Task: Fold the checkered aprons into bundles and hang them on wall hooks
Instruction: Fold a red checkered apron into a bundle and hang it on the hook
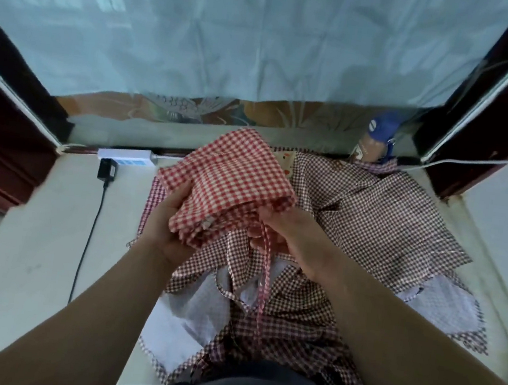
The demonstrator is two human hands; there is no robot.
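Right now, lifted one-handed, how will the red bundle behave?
Probably floppy: the red bundle sags over the left hand, so layers may unfold. Likely light, being thin cloth. Its strap dangles below the right hand and could snag the aprons underneath.

Both hands hold a folded red checkered apron (228,186) above the surface. The left hand (166,229) grips its near left corner; the right hand (286,231) pinches its right edge, a strap (263,276) dangling below. Dark checkered aprons (368,212) lie spread underneath. A white power strip (127,156) sits at left.
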